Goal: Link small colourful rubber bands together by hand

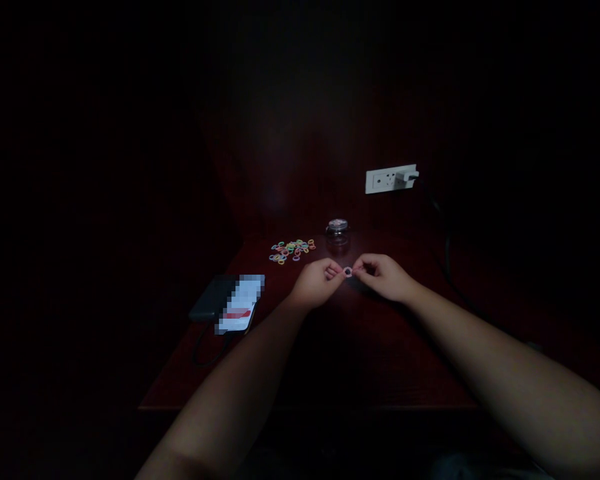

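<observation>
Between my two hands is a small pale pinkish hair tie (348,272), a ring with a dark hole in its middle. My left hand (321,279) pinches its left side with thumb and forefinger. On the opposite side my right hand (381,275) pinches it too, fingers curled. Just beyond the hands stands a clear round jar (337,233) with a greyish lid. Left of the jar lies a loose spread of several small coloured hair ties (293,249), in yellow, green, red and blue.
A lit phone (241,303) lies at the left, against a dark flat block (211,298), with a cable nearby. On the back wall a white socket (391,179) holds a plug, its black cord running down the right. The dark red table (180,380) ends at a front edge.
</observation>
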Tool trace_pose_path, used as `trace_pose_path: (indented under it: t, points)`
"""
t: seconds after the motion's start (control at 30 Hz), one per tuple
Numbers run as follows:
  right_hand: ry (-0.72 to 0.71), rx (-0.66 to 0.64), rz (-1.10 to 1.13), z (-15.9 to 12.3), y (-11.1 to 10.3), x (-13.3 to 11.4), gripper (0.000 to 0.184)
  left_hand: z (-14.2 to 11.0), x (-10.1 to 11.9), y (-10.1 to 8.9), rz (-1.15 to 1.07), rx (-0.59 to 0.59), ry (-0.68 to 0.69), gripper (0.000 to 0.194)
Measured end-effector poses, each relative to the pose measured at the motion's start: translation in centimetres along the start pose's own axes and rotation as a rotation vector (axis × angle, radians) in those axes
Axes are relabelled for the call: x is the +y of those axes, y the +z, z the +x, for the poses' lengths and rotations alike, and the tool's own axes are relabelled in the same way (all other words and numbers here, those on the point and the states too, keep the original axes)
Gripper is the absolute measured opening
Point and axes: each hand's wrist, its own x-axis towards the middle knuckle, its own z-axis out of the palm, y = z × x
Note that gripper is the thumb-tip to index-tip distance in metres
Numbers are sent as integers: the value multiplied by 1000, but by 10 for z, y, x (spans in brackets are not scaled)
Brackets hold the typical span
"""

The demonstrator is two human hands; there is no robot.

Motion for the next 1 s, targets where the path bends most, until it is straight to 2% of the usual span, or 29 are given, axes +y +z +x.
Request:
trace_pose_path:
  t: [0.43, 0.7, 1.0]
  points:
    - [-10, -2, 14, -1, 0, 0, 18, 0, 1, 1, 3, 4, -10, 22]
    - [-22, -5, 7, -1, 0, -2, 18, -1, 7, 0, 0, -15, 31, 18]
    - [-4, -23, 31, -1, 0, -2, 19, 0, 2, 1, 5, -33, 64, 17]
